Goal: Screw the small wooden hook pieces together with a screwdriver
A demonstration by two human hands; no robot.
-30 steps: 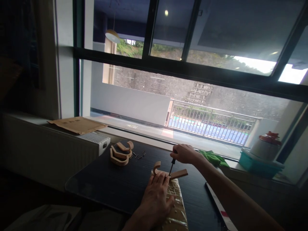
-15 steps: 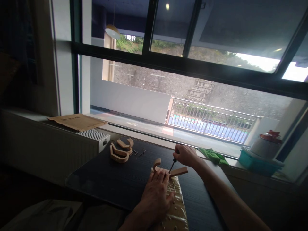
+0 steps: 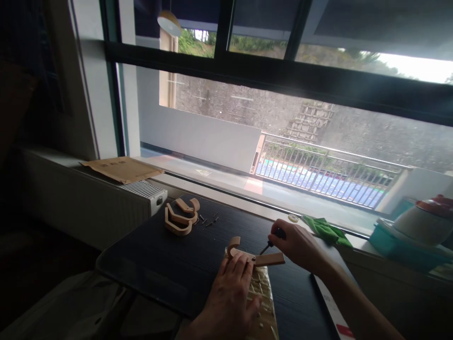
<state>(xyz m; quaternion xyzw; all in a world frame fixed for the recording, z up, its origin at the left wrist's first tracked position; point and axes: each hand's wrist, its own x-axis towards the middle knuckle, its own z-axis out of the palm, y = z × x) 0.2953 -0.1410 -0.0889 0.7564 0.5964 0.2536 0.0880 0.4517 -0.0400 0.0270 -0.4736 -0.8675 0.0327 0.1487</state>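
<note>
Our left grip [image 3: 231, 288], flat rather than clenched, presses a wooden hook [image 3: 271, 259] onto the plastic-wrapped package [image 3: 264, 288] beneath; steady pressure should stop it twisting. Our right grip [image 3: 295, 241] clasps a screwdriver [image 3: 270, 244], best held square to the screw [image 3: 254, 258] just beyond the left grip. That grip hides the hook's middle; the right covers most of the handle. We cannot tell whether the tip touches.

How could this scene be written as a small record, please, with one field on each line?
left hand: fingers over a wooden hook
right hand: grip closed on a screwdriver
screwdriver tip: near the wooden hook; contact unclear
below the wooden hook: wrapped package
elsewhere on table: loose wooden hooks, screws
near window: green cloth
</note>
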